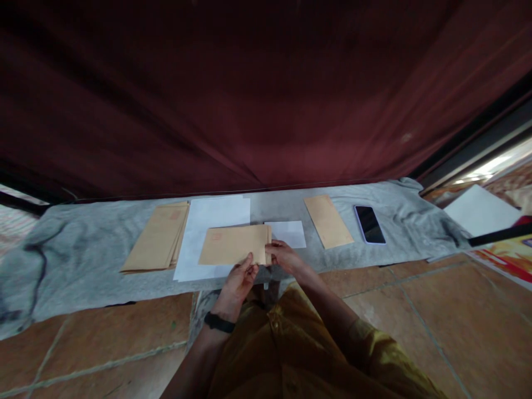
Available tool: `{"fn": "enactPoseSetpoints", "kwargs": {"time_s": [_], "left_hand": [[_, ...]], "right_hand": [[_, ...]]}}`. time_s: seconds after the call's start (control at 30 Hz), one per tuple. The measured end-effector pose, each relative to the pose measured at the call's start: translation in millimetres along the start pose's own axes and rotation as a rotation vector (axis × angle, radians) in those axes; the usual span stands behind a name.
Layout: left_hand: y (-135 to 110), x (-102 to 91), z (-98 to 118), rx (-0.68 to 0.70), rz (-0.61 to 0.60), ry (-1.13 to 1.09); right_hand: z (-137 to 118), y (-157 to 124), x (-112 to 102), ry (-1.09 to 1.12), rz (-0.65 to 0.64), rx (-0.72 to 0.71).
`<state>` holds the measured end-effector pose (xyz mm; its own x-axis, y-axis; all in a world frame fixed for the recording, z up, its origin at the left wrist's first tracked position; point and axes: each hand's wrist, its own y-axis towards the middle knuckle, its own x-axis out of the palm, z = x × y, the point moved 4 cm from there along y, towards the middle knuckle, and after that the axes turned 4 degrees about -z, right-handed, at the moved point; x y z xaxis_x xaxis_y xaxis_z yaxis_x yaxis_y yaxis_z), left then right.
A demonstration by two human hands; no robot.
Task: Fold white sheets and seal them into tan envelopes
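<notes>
The left hand (239,280) pinches the lower edge of a brown envelope (233,245), and the right hand (285,256) grips its right end, apparently working at the flap. That seems to call for a steady hold. The envelope sits just ahead of both hands, over a white sheet (208,219), with an envelope stack (158,237) to its left.

A dark red curtain (266,100) fills the view from 9 through 12 to 2 o'clock, hanging in folds down to a grey cloth (75,249) spread over a terracotta tile floor (415,310). Bright light (492,166) comes in past a dark frame (477,141) at 3 o'clock
</notes>
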<state>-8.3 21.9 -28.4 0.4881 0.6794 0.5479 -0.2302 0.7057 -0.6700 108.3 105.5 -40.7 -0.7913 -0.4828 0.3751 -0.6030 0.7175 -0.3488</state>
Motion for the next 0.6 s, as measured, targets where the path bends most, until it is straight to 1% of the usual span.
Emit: {"fn": "enactPoseSetpoints", "kwargs": {"time_s": [0.1, 0.17, 0.2, 0.23, 0.27, 0.3, 0.37, 0.4, 0.43, 0.47, 0.5, 0.53, 0.6], "left_hand": [[-11, -5.1, -8, -0.032, -0.040, 0.065], [-23, -9.4, -16, -0.070, -0.107, 0.163], [-28, -10.2, -18, -0.067, -0.170, 0.271], [-33, -10.4, -17, -0.029, -0.224, 0.399], [-37, -10.0, -12, 0.062, -0.255, 0.537], [-39, -8.0, -3, 0.205, -0.272, 0.691], [-42, 0.6, 24, 0.612, -0.278, 1.024], [-41, 6.5, 35, 0.770, -0.315, 1.254], [-37, 10.5, 45, 0.886, -0.328, 1.471], [-30, 12.6, 54, 0.969, -0.325, 1.654], [-22, 13.2, 61, 1.013, -0.337, 1.817], [-14, 12.4, 66, 1.038, -0.344, 1.945], [2, 8.4, 73, 1.038, -0.370, 2.123]], "right_hand": [[0, 4, -4, -0.067, 0.029, -0.031], [0, 6, -7, -0.179, 0.056, -0.074], [0, 7, -9, -0.239, 0.065, -0.096], [0, 8, -10, -0.286, 0.066, -0.113], [1, 8, -12, -0.313, 0.057, -0.124], [2, 8, -12, -0.327, 0.045, -0.133], [4, 7, -13, -0.324, 0.024, -0.130], [4, 6, -14, -0.314, 0.022, -0.116], [5, 5, -14, -0.305, 0.029, -0.097], [6, 3, -15, -0.299, 0.039, -0.077], [6, 2, -15, -0.294, 0.048, -0.061], [6, 2, -15, -0.291, 0.055, -0.053], [6, 0, -16, -0.294, 0.061, -0.061]]}}
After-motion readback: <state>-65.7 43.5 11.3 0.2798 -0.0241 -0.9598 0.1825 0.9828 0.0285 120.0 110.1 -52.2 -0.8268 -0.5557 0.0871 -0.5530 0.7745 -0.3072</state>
